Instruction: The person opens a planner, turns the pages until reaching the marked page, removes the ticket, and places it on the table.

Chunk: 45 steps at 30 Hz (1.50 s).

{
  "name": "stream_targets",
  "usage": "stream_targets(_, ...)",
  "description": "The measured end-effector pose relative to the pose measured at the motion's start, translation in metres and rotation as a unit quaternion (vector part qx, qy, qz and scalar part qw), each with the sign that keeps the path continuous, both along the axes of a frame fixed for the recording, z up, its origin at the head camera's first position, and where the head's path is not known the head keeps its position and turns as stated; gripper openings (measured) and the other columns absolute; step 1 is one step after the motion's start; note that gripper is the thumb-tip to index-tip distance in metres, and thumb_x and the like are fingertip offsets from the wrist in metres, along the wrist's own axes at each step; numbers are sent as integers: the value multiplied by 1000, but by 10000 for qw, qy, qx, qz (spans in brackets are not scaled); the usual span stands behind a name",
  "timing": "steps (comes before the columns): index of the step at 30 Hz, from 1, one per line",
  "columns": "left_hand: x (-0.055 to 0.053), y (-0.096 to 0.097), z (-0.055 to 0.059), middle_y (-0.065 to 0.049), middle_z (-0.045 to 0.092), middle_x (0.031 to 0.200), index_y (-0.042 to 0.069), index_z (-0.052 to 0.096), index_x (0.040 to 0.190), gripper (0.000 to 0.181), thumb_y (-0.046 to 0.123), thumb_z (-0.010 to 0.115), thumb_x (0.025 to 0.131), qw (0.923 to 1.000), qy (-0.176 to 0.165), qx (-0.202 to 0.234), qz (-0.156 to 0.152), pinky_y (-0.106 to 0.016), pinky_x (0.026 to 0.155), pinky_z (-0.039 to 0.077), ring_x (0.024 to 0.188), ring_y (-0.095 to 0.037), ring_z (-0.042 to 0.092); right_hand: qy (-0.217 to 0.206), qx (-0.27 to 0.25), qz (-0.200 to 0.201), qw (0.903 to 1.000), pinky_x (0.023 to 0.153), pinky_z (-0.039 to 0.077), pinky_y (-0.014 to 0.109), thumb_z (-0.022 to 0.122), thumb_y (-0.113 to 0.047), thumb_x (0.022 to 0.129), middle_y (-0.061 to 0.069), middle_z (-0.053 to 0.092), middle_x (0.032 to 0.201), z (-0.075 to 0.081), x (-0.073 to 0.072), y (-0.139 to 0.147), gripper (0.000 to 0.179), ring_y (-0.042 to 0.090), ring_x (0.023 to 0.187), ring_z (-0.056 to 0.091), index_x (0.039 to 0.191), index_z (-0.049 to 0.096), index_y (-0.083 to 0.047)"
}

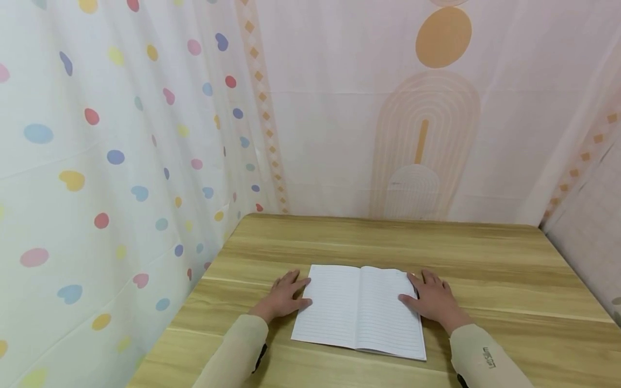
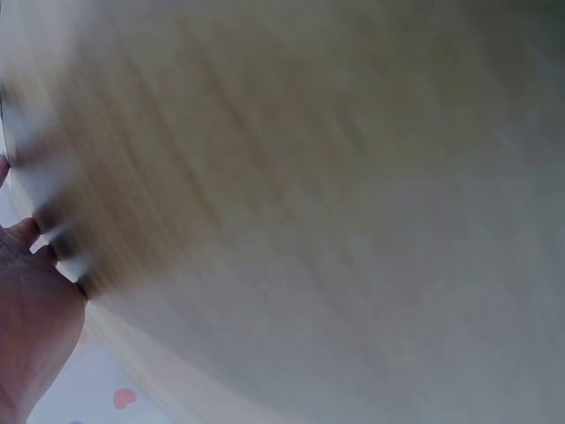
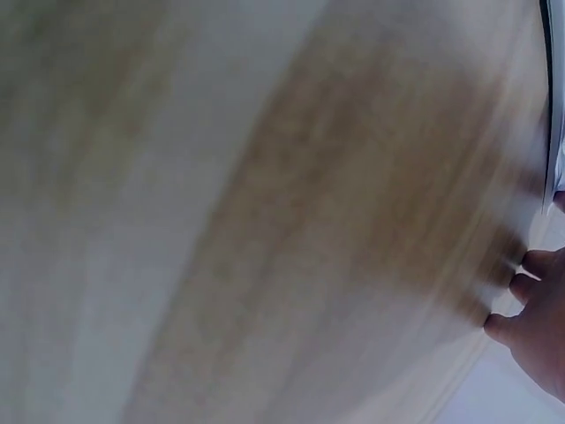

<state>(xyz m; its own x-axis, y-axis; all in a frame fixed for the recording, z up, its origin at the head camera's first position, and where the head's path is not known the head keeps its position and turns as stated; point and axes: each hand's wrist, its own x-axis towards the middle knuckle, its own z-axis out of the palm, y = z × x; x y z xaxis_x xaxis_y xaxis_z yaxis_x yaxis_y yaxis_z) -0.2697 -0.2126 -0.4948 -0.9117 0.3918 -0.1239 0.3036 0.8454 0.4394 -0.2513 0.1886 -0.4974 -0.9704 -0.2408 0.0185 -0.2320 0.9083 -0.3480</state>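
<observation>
An open notebook (image 1: 335,307) with lined white pages lies flat on the wooden table, its fold running down the middle. At its left edge rests my left hand (image 1: 283,297), fingers spread, thumb and index finger touching the page edge and the other fingers on the wood. My right hand (image 1: 433,299) lies over the upper right edge, thumb and index finger on the page, the rest reaching past it onto the table. In the right wrist view, fingertips (image 3: 500,325) touch the tabletop beside the notebook edge (image 3: 554,106). The left wrist view catches part of the left hand (image 2: 35,309) on the wood.
The wood-grain table (image 1: 388,240) extends behind and to both sides of the notebook. A curtain with coloured dots (image 1: 116,156) hangs along the left side, and a pale patterned curtain (image 1: 330,134) stands behind the far edge.
</observation>
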Motion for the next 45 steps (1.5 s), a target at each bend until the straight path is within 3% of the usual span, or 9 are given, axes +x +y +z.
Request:
stream_targets(11,-1,1,2,-23,19,161,11,43,151,65,43,61,97,10000,-9,-34,30,-58,117,8,149,-40,12,403,-322,-25,9987,105,28,69,70,-37,92,33,43,142,2,1,-5,60,51,132,37,137,57,-1)
stream_targets(14,0,2,3,-22,17,162,12,42,152,65,43,61,98,10000,-61,-40,40,-57,118,7,149,-40,11,528,-548,-192,9969,100,35,65,74,-31,89,28,54,131,4,1,-8,56,47,123,48,133,61,1)
stream_targets(17,1,1,4,-23,17,161,11,42,152,64,42,61,98,10000,-71,-21,28,-57,118,6,149,-40,10,379,-1210,-376,9912,92,45,55,76,-26,88,20,63,115,8,0,-9,54,37,105,58,130,62,3)
stream_targets(21,1,1,6,-23,17,161,11,42,152,64,41,61,98,10000,-72,-20,29,-57,118,6,149,-40,10,-34,-2116,-618,9754,73,47,38,74,-23,90,11,60,94,13,-2,-13,59,25,85,55,137,54,6)
stream_targets(27,2,1,5,-22,17,162,11,42,152,65,43,61,98,9999,-105,19,29,-57,118,7,149,-39,11,-401,-2902,-967,9512,74,45,35,68,-20,95,16,59,96,19,-5,-19,69,25,86,54,147,35,10)
stream_targets(30,2,1,5,-21,17,162,11,42,152,66,43,61,97,9999,-111,13,28,-57,118,7,149,-39,10,-572,-3361,-1123,9334,75,50,35,64,-19,97,22,64,107,23,-4,-23,63,24,87,59,147,38,8)
stream_targets(34,2,1,4,-21,16,162,12,42,152,66,43,61,98,10000,-97,-1,20,-56,118,7,150,-38,10,-690,-3882,-1294,9098,67,49,30,62,-18,98,16,65,103,30,-3,-29,53,20,82,57,144,47,4)
stream_targets(37,2,1,4,-21,16,162,12,42,152,65,43,61,98,9999,-99,-20,12,-56,118,7,150,-38,10,-725,-4138,-1317,8979,65,47,29,60,-18,99,12,65,100,34,-2,-31,50,18,79,56,142,49,3)
stream_targets(45,1,0,3,-22,17,162,11,42,152,66,44,61,98,10000,-84,-5,-6,-57,118,7,149,-39,10,-817,-4872,-1159,8617,69,53,26,58,-7,97,22,65,119,45,-2,-46,45,13,85,63,140,51,6)
